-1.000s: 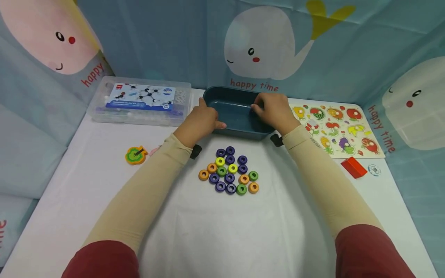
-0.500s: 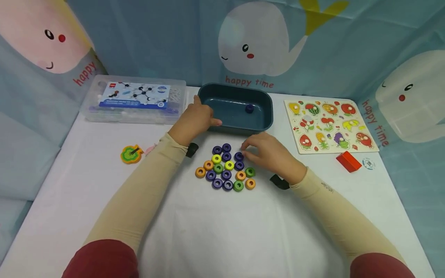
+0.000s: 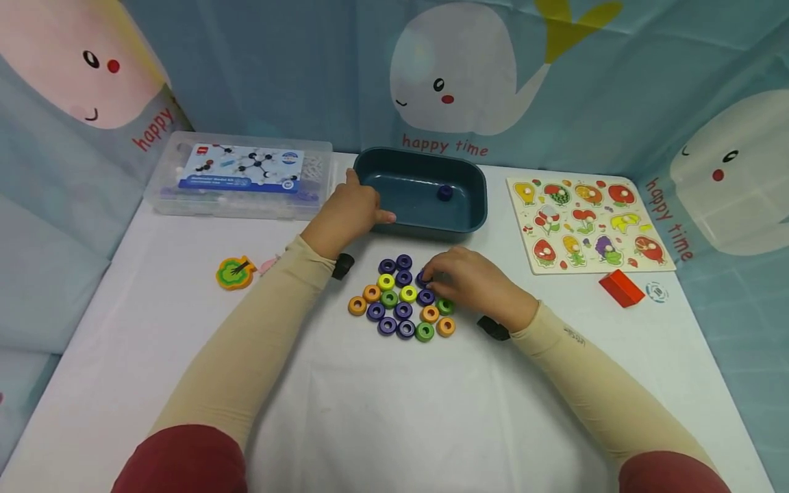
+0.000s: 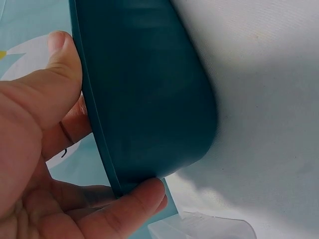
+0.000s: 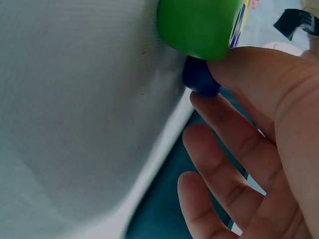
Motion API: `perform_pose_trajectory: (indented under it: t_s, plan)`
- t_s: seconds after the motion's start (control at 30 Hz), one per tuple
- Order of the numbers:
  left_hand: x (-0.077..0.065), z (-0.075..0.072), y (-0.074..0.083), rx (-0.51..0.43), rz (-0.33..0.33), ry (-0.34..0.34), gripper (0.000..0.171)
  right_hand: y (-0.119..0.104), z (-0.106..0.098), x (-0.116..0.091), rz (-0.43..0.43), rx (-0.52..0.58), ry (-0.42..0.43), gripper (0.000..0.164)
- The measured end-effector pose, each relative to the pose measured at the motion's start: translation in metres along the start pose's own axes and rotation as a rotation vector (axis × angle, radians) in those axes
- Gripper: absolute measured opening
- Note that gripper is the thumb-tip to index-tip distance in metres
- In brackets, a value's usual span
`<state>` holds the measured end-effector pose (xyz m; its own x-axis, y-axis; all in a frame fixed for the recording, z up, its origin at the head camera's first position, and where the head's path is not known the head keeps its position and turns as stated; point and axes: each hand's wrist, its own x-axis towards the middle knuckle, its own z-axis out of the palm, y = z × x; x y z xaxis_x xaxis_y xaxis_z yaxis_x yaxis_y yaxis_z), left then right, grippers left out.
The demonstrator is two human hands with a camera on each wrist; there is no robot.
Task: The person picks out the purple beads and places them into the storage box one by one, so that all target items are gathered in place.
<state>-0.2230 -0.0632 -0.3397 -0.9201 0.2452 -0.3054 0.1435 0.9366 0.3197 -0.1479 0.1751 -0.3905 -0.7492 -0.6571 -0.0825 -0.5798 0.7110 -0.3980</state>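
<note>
My left hand (image 3: pixel 348 212) holds the near left corner of a dark teal plastic bin (image 3: pixel 370 185), thumb and fingers about its rim in the left wrist view. A single purple ring (image 3: pixel 445 192) lies inside the bin. On the white cloth in front, several small rings in purple, orange, yellow and green form a loose cluster. At the cluster's right edge my right hand (image 3: pixel 471 284) pinches a purple ring (image 5: pixel 199 77) between thumb and index finger; the other fingers spread loosely. Beside that ring, a green ring (image 5: pixel 197 25) looms large in the right wrist view.
A clear plastic case (image 3: pixel 240 178) with a molecule-printed label stands at the back left. A tree-shaped piece (image 3: pixel 235 272) lies left of my arm. To the right are a fruit puzzle board (image 3: pixel 585 222), a red block (image 3: pixel 621 288) and a small round disc (image 3: pixel 657 292).
My right hand has left the bin, where a purple ring now lies, and come down to the cluster, closing its fingertips on another purple ring. The left hand stays at the bin's corner.
</note>
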Motion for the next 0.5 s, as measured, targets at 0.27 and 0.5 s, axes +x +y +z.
perform_pose_trajectory:
  t_s: [0.27, 0.5]
  plan:
    - [0.001, 0.002, -0.001, 0.007, 0.005, 0.006, 0.051, -0.010, -0.011, -0.001, -0.086, -0.056, 0.076, 0.015]
    - [0.001, 0.003, -0.001, -0.009, 0.015, 0.016, 0.051, -0.009, -0.073, 0.008, 0.026, -0.039, 0.281, 0.019]
